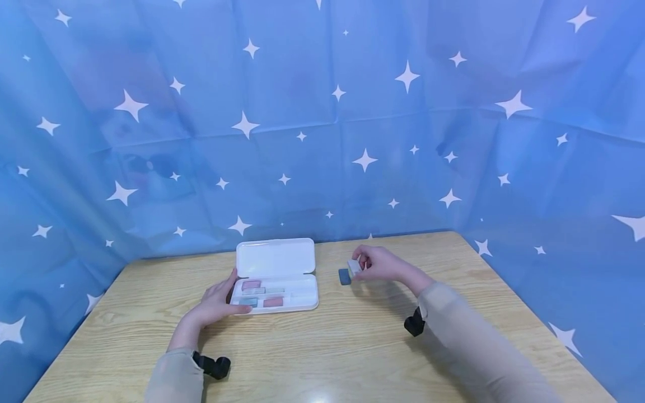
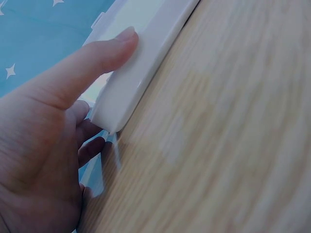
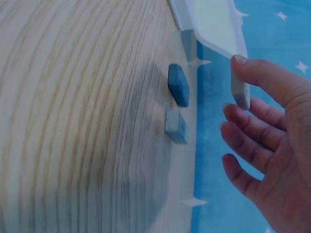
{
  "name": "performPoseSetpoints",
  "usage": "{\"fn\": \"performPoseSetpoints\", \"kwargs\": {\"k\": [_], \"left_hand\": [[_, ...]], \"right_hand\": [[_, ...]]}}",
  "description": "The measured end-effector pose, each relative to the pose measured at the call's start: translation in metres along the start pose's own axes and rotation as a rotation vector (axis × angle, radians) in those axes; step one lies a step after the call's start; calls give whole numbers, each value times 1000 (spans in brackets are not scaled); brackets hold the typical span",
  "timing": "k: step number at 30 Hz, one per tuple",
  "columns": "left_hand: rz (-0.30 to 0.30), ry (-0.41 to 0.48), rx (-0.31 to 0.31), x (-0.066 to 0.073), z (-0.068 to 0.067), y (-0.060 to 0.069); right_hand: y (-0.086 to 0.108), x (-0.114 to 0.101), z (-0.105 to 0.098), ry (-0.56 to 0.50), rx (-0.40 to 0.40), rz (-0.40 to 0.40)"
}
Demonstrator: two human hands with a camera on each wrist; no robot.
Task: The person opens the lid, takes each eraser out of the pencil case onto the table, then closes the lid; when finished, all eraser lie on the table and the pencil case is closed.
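Note:
An opened white pencil case [image 1: 297,304] lies on the table with its lid [image 1: 275,257] tilted back. My left hand [image 1: 214,305] holds its left end, the thumb [image 2: 104,56] along the front rim and the other fingers round the end. In the case sit several small block erasers: pink ones [image 1: 273,302], a blue one [image 1: 248,302] and pale ones. To the right, my right hand [image 1: 380,264] pinches a whitish eraser [image 3: 240,90] above the table. Below it lie a dark blue eraser [image 1: 345,277] and a light grey-blue eraser [image 3: 176,127].
The wooden table [image 1: 322,358] ends at the back against a blue curtain [image 1: 302,140] with white stars. Black wrist mounts sit on both wrists, such as the left mount [image 1: 214,366]. A divider [image 1: 292,295] runs lengthwise through the case.

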State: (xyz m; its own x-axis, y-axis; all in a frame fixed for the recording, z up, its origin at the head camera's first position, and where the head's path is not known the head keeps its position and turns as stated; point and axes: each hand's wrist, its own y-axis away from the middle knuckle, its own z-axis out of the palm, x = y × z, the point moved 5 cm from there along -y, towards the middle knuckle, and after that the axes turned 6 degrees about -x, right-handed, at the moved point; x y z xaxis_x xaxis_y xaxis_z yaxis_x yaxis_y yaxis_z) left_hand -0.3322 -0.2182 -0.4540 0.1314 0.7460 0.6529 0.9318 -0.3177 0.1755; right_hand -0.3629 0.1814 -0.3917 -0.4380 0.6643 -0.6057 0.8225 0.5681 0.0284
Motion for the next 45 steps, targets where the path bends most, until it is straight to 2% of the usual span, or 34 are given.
{"fn": "performPoseSetpoints", "kwargs": {"k": [12, 21, 35, 45], "left_hand": [[17, 4, 5, -3, 1, 1], [21, -2, 9, -3, 0, 4], [19, -1, 6, 0, 0, 2], [25, -5, 14, -2, 0, -1]], "right_hand": [[10, 32, -7, -9, 28, 69], [13, 40, -8, -2, 28, 86], [17, 59, -8, -29, 28, 129], [16, 65, -7, -44, 15, 148]]}}
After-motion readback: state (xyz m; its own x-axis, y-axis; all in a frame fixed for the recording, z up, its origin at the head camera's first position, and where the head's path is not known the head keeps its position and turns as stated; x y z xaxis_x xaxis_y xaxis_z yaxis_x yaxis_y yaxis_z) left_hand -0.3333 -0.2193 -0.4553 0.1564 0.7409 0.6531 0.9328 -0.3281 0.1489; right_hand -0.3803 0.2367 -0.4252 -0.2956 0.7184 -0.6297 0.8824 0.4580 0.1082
